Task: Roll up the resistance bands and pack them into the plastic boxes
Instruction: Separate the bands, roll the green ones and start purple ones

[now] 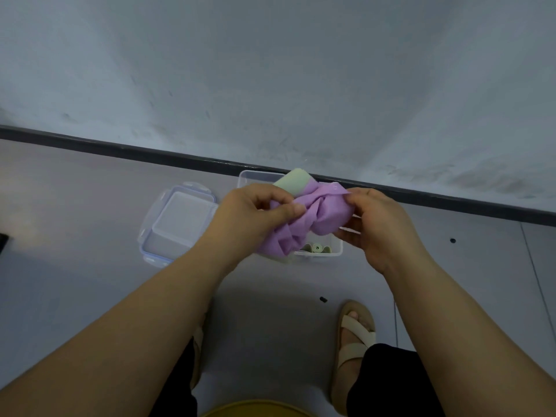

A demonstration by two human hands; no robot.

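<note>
A crumpled purple resistance band (313,218) hangs in the air between both hands, above a clear plastic box (328,251) on the floor. My left hand (255,212) pinches its left part between thumb and fingers. My right hand (376,227) grips its right end. A pale green band (293,180) sticks up behind the purple one, partly hidden. A rolled greenish band (317,247) lies inside the box at its near wall.
The box's clear lid (177,221) with blue-edged clips lies on the grey floor to the left of the box. A dark skirting (120,149) and grey wall run just behind. My sandalled foot (355,335) stands at the lower right.
</note>
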